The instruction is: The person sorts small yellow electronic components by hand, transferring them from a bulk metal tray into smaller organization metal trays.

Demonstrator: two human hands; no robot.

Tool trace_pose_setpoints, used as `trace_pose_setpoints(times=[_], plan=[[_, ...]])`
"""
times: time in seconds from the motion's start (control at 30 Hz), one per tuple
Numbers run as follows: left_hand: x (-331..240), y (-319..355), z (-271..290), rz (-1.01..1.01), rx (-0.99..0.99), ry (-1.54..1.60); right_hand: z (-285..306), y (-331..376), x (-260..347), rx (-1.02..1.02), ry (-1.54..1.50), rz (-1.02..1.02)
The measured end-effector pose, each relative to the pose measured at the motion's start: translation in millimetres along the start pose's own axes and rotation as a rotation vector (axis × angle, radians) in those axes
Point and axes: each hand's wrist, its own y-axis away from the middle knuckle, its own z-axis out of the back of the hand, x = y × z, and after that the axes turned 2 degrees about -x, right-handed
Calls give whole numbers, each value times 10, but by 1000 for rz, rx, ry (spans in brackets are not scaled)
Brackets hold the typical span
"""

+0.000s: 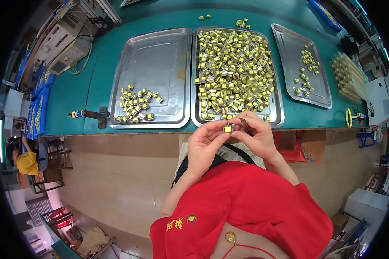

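Just off the table's front edge, my left hand pinches a small transformer with a yellow face and a metal frame. My right hand is closed right beside it, its thumb close to the transformer. Between its fingers is a small dark brown flat piece, whose kind I cannot make out. Directly beyond both hands, a metal tray is heaped with similar yellow transformers. To the left, another metal tray has a loose group of transformers in its near part.
A third tray at the right holds scattered transformers. Farther right are stacked clear tubes and yellow-handled scissors. A clamp-like fixture sits at the table's front edge on the left. Instruments stand far left; a red stool is below.
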Motion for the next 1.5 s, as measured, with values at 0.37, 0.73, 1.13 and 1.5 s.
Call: trace_pose_setpoints(times=[0.37, 0.73, 1.13, 1.5], plan=[[9, -8, 35, 35, 12, -4, -7, -12, 11, 12, -21, 4], [27, -9, 60, 19, -56, -170, 67, -19, -53, 106, -158, 23], [27, 290, 582, 96, 55, -533, 1464, -87, -303, -635, 338, -37], [386, 566, 794, 0, -415, -367, 1306, 310, -578, -663, 580, -57]])
